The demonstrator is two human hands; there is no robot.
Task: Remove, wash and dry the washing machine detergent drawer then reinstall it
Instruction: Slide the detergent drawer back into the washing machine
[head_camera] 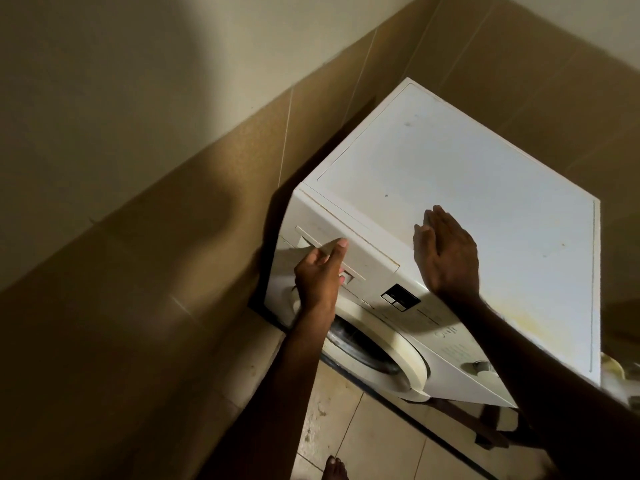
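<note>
With your left hand (320, 271) hooked in the detergent drawer (341, 249) recess, pull straight while your flat right hand (445, 252) steadies the washing machine (467, 188) top.

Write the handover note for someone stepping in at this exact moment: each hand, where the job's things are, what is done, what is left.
Left hand: fingers hooked in the detergent drawer handle recess.
Right hand: flat on the washing machine top, bracing it.
Drawer looks seated in its slot at the front panel's upper left.
Done: nothing visible yet.
Left: pull drawer out, wash, dry, reinstall.

Home laundry corner: washing machine (450, 209), tiled walls (207, 174).
</note>
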